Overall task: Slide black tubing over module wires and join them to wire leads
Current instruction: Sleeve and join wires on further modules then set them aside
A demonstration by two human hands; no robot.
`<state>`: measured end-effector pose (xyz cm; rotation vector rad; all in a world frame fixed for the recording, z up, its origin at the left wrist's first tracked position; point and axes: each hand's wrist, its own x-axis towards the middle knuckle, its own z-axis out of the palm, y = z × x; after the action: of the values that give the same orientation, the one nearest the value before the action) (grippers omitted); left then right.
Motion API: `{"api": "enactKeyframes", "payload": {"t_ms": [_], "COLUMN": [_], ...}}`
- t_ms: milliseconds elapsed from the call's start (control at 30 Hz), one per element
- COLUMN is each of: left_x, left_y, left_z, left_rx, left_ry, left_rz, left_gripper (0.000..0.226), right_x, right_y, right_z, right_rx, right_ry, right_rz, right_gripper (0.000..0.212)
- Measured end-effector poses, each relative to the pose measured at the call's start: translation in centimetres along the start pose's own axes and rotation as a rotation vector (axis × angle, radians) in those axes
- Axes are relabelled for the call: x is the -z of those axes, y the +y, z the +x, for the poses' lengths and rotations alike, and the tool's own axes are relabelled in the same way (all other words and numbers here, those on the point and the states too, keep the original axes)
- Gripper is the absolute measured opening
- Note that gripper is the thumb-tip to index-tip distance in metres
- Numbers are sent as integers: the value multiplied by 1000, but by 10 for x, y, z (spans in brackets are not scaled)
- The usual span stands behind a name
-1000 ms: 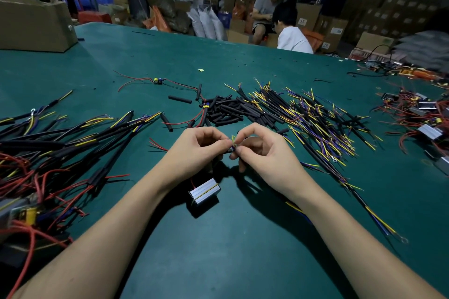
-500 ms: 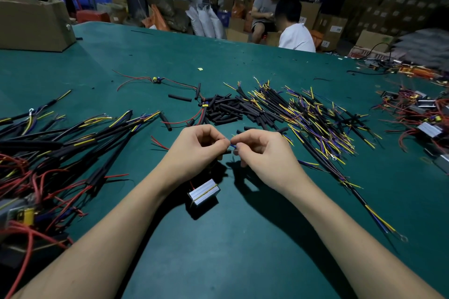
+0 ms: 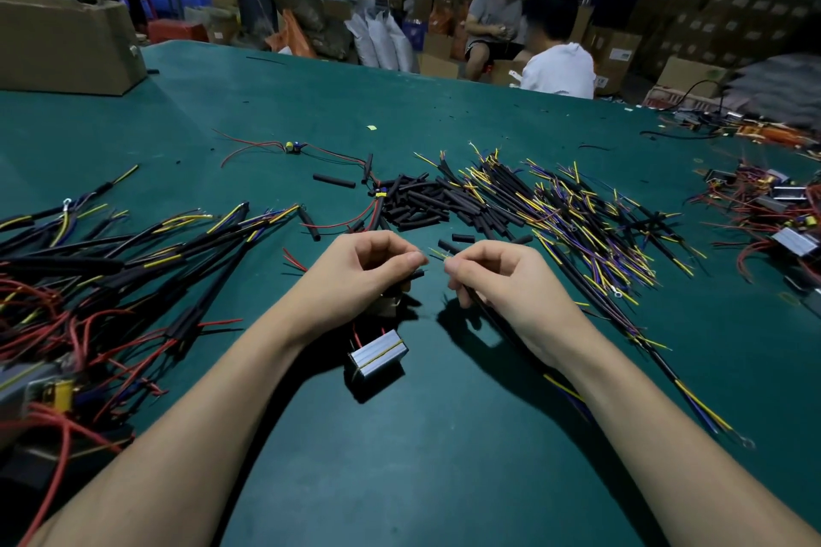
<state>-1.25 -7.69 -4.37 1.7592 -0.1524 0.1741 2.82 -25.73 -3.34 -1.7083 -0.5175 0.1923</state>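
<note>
Left hand [image 3: 360, 275] is curled, thumb and forefinger pinching the module wires with a short piece of black tubing [image 3: 415, 275] poking out rightward from under the fingertips. Right hand [image 3: 502, 280] is curled too, pinching a wire lead [image 3: 484, 306] near its stripped end; fine yellow strands [image 3: 437, 254] show in the gap between the two hands. The two pinches are near each other but apart, so the join looks not yet made. Silver module [image 3: 377, 353] lies on the green table [image 3: 444, 457], just nearer than the left hand, its red wires running up into that hand. Risks, as judged: the tubing could slip back down the wires if the left pinch relaxes; the bare strands could splay or miss each other since both ends are thin and partly hidden by fingertips; a tug could drag the light module across the mat. Tubing long axis runs roughly left-right, open end facing the right hand. The lead's long axis runs from the right fingertips toward near-right under the palm. Spare tubing pile [image 3: 417, 204] and lead pile [image 3: 577, 218] lie farther off.
</note>
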Motion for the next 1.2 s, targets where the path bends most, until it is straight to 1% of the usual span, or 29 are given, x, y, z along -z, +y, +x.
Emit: {"api": "enactKeyframes", "payload": {"t_ms": [100, 200, 367, 633, 800, 900, 1033, 1200], "left_x": [1, 2, 2, 1, -1, 0, 3, 1], "left_y": [-2, -3, -3, 0, 1, 0, -2, -1], "left_z": [1, 1, 2, 1, 0, 1, 2, 1], "left_rx": [-12, -25, -21, -10, 2, 7, -4, -24], "left_ry": [-4, -3, -14, -26, -26, -13, -12, 2], "left_rz": [3, 26, 17, 41, 40, 80, 195, 195], "left_gripper": [12, 10, 10, 11, 20, 17, 14, 11], "right_x": [2, 0, -2, -3, -6, -10, -15, -14], "right_y": [1, 4, 8, 12, 11, 9, 6, 7], "right_z": [0, -1, 2, 3, 2, 0, -2, -2], "right_rx": [12, 12, 15, 36, 82, 119, 169, 168], "right_ry": [-59, -102, -29, -47, -8, 15, 25, 37], "right_rz": [22, -37, -40, -32, -84, -121, -194, -202], "right_gripper": [14, 9, 9, 5, 6, 9, 12, 12]}}
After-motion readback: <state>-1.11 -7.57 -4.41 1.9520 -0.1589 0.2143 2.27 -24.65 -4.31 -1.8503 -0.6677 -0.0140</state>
